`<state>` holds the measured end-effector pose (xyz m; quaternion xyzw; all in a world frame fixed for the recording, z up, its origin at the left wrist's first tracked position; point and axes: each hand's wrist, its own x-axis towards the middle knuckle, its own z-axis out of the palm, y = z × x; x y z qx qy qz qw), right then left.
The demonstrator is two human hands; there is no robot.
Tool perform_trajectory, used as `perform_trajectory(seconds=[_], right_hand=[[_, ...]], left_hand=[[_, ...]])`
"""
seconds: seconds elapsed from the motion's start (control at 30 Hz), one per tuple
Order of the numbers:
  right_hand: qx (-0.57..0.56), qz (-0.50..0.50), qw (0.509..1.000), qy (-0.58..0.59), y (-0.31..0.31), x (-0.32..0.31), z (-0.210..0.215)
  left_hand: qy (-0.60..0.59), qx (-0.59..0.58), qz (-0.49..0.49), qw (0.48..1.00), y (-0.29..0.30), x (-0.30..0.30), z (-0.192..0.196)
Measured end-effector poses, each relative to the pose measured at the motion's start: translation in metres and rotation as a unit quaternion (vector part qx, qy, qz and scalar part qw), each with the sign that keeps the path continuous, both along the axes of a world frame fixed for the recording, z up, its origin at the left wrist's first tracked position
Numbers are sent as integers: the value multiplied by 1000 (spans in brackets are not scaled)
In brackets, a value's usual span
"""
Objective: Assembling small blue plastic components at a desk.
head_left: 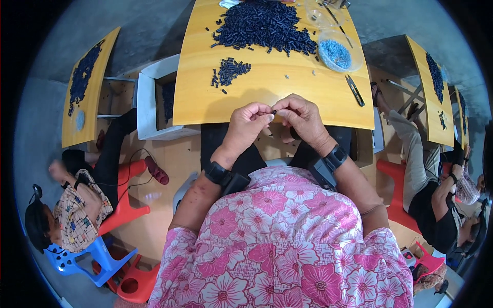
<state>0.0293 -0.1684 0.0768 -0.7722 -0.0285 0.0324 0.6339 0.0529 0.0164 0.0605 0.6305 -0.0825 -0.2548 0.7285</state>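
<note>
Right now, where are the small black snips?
In the head view, the snips lie on the yellow table's right side, below the clear bowl of blue beads.

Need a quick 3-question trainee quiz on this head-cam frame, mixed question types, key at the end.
1. True or false: both hands, left hand and right hand, meet at the near edge of the wooden table, pinching one small dark piece between them.
2. Multiple choice: the bowl of blue beads sits where relative to the large pile of dark tubes? A) to its left B) to its right C) under the table
3. Fill in: the black snips lie on the table closest to the ____ hand.

Key: 1 true; 2 B; 3 right
</note>
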Motion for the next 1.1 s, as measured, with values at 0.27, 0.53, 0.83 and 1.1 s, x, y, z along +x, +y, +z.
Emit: perform_trajectory(seconds=[0.27,0.53,0.83,1.1], right_hand=[[-243,-149,952,-107,-35,45,-26],[-339,-136,920,-144,-14,59,-13],[-326,-142,920,-167,-24,57,-22],[-298,-165,929,-148,-29,58,-31]], left_hand=[[-111,76,50,990,-4,10,-8],[-116,79,38,989,-6,10,-8],[-118,85,32,989,-5,11,-7],[-125,73,42,989,-6,11,-10]])
